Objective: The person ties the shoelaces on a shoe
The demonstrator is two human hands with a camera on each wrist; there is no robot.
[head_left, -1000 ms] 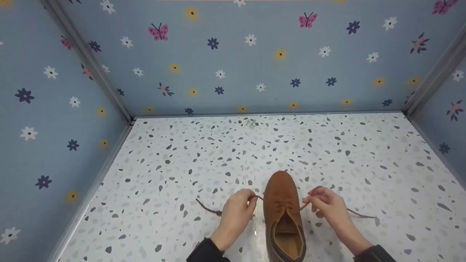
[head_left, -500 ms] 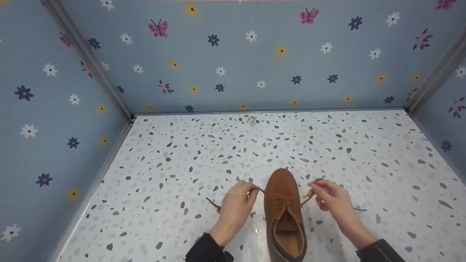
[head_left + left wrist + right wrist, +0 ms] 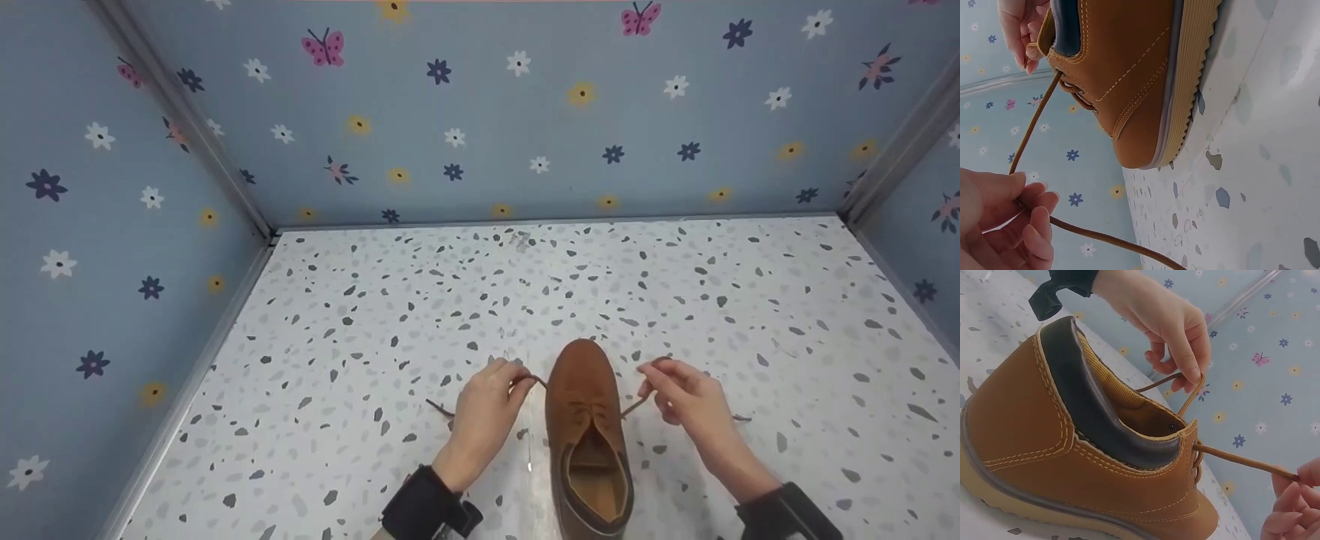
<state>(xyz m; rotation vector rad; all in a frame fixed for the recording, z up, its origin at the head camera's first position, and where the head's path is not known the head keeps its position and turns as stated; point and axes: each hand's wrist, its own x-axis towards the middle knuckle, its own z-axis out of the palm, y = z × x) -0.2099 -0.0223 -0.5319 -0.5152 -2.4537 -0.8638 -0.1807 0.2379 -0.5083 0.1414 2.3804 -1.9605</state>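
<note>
A brown shoe [image 3: 583, 367] with a dark padded collar stands upright on the floor, toe pointing away from me. At its left side, my left hand [image 3: 486, 405] pinches one brown shoelace [image 3: 1039, 126] between thumb and fingers. On the other side, my right hand [image 3: 690, 394] pinches the second shoelace [image 3: 1247, 463]. Both laces run taut or nearly so from the eyelets to the fingers. A loose lace end trails beyond each hand. Crossed lacing on the shoe's front shows in the left wrist view. The shoe's heel lies partly beyond the head view's lower edge.
White speckled floor [image 3: 375, 300] surrounds the shoe. Blue walls [image 3: 517, 112] with flowers and butterflies close off the back and both sides, with grey metal strips [image 3: 195, 135] at the corners. Dark bands [image 3: 424, 502] are on both wrists.
My right hand has moved up and outward from the shoe, and the lace stretch beside it is longer. Less loose lace shows beyond both hands. The whole scene has shifted slightly up in view.
</note>
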